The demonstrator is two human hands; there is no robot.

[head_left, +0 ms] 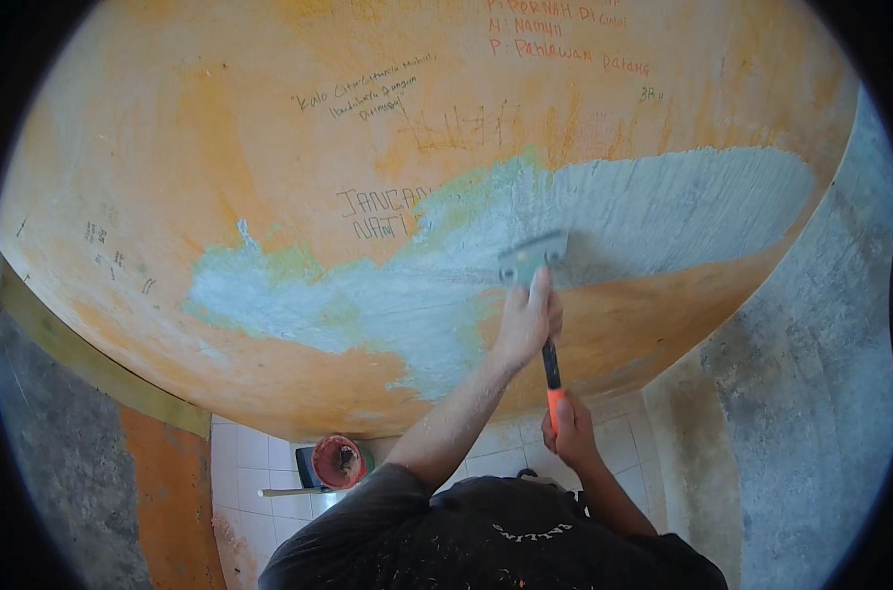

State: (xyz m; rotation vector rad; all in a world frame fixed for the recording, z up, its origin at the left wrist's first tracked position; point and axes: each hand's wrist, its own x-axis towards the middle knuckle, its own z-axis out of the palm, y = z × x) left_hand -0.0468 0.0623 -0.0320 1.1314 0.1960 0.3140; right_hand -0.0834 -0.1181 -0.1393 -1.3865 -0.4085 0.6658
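Your left hand [527, 320] pressed flat against the back of the scraper [535, 258], fingers stretched up toward the blade, not curled around anything. Your right hand [569, 425] was closed tight around the orange end of the handle, low and near your chest. The blade sat on the orange wall [220, 147], right at the border between the bared grey-white patch [663, 206] and the paint still on below it.

Good split of work: one hand loaded the blade, the other steered. To do this stroke well, my judgement was that you needed a shallow blade angle so the edge slid under the paint rather than gouging the plaster. Pressure belonged over the blade's middle, so both corners bit evenly. Short overlapping strokes starting from the cleared edge would likely lift more than attacking unbroken paint. Fingertips stayed behind the edge; keep them there.

Pen scribbles covered the upper wall. A reddish bucket [338, 462] stood on the white tiled floor [260, 492] below.
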